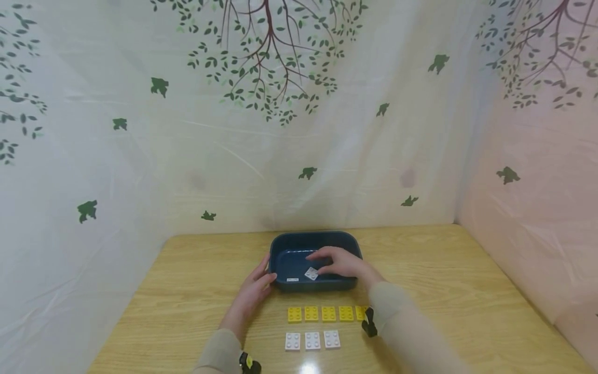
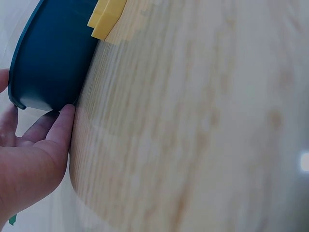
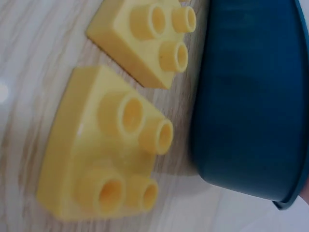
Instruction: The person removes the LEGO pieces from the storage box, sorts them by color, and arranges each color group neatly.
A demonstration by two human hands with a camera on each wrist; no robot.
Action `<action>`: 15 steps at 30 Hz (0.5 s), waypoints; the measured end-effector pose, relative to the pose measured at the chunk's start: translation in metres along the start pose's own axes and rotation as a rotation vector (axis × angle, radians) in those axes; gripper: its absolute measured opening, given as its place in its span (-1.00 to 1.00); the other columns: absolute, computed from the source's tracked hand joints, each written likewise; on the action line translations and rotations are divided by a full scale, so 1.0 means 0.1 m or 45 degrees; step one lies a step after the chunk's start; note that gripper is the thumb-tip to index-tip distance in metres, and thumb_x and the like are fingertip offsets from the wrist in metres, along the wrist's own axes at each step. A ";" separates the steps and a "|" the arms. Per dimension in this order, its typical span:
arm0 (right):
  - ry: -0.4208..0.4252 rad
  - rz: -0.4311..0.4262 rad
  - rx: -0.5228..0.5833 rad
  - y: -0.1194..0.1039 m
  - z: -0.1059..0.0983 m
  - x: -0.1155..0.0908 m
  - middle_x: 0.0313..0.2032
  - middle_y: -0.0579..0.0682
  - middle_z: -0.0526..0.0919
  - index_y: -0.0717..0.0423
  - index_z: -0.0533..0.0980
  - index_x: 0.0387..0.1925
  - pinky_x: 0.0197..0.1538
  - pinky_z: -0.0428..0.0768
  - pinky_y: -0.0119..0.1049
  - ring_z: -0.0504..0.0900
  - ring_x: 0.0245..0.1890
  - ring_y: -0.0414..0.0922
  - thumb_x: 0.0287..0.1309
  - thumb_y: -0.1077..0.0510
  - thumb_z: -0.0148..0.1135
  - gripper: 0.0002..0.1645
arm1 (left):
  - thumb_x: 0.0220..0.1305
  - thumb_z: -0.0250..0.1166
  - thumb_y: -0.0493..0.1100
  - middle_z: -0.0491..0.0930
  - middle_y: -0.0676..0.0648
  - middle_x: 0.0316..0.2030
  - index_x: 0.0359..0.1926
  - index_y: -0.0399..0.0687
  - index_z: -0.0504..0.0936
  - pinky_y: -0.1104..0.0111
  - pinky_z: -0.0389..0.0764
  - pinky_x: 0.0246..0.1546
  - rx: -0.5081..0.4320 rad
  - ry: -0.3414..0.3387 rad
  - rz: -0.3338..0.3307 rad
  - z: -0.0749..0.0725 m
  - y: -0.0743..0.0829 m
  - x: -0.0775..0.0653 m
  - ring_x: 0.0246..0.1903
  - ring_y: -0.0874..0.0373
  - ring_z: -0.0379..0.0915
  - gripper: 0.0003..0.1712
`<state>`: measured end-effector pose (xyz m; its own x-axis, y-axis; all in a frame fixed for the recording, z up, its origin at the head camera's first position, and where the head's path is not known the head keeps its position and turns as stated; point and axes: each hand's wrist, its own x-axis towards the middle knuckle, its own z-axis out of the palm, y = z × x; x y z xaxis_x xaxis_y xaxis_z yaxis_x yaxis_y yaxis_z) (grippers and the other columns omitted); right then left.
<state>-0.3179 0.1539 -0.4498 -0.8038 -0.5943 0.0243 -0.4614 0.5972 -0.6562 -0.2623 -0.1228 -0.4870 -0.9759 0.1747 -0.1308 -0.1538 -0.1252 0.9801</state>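
Observation:
A dark blue bin stands on the table, with one white toy brick turned diagonally inside and another white brick by its front wall. My left hand holds the bin's left front corner, and in the left wrist view its fingers sit against the end wall, at the rim and near the base. Reaching in over the right side, my right hand has thumb and fingers spread apart. Its thumb tip is right at the diagonal brick, with nothing between the fingers. The right wrist view hides nearly all of that hand.
In front of the bin runs a row of several yellow bricks, the rightmost partly covered by the right wrist strap. Nearer to me lie three white bricks in a row. Behind the wooden table hangs a leaf-patterned sheet.

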 end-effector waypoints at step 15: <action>-0.153 0.014 -0.032 0.06 0.11 0.12 0.13 -0.10 0.61 -0.07 0.62 0.14 0.32 0.36 0.02 0.48 0.21 -0.03 0.18 0.26 0.35 -0.53 | 0.39 0.11 -0.29 0.01 -0.36 0.48 0.54 0.08 0.11 -0.17 0.10 0.34 0.015 0.005 -0.003 0.02 0.01 -0.03 0.42 -0.28 0.01 -0.25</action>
<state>-0.3256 0.1443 -0.4615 -0.7586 -0.6473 -0.0745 -0.4635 0.6164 -0.6365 -0.2590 -0.1216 -0.4848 -0.9762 0.1712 -0.1334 -0.1541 -0.1137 0.9815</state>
